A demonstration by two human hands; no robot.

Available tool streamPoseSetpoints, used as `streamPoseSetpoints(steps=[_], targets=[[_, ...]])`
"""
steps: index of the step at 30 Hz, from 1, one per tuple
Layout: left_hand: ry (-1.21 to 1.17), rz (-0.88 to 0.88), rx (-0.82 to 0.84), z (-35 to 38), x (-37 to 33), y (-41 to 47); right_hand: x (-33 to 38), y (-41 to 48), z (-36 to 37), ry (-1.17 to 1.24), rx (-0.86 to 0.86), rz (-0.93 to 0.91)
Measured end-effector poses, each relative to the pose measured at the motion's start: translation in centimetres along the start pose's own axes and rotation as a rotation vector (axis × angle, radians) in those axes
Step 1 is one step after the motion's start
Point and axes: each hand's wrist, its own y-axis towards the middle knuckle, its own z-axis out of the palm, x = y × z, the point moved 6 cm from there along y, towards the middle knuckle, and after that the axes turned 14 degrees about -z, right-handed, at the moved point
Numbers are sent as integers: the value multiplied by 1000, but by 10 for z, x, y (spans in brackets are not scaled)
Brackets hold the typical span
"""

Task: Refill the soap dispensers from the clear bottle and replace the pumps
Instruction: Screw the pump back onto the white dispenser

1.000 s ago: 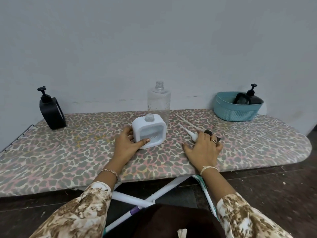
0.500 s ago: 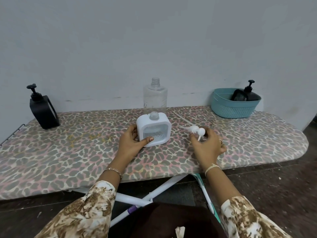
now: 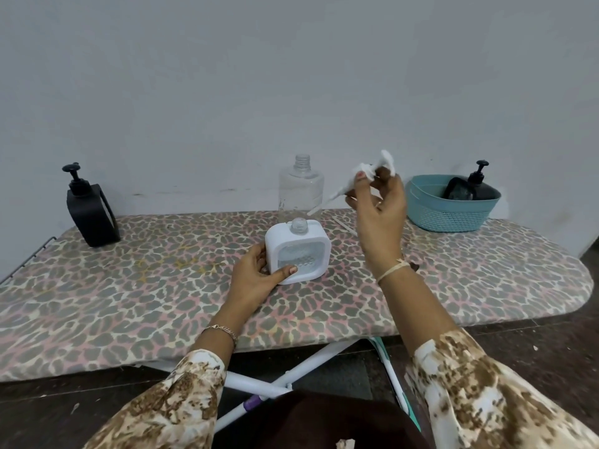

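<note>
Soap dispenser [image 3: 298, 251]: open neck, left hand [image 3: 252, 280] gripping. Right hand [image 3: 381, 215] fingers pinch pump [image 3: 385, 160] at 1 o'clock. Next, probably: lower tube into neck.

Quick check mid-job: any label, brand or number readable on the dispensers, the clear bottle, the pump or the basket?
No text can be read in this view.
white dispenser: plain, no label.
clear bottle: no label shows.
left black dispenser: no print shows.
white pump: blurred, nothing legible.
teal basket and black dispenser in the basket: no print shows.
</note>
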Motion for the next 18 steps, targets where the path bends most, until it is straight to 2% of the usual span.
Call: streamPoseSetpoints(steps=[8, 14, 18], targets=[[8, 8, 4, 0, 2, 2, -1, 3, 35, -252, 279, -165], [-18, 9, 5, 0, 1, 2, -22, -10, 54, -275, 563, -98], [-18, 15, 2, 0, 0, 2, -31, -11, 55, -233, 586, -51]])
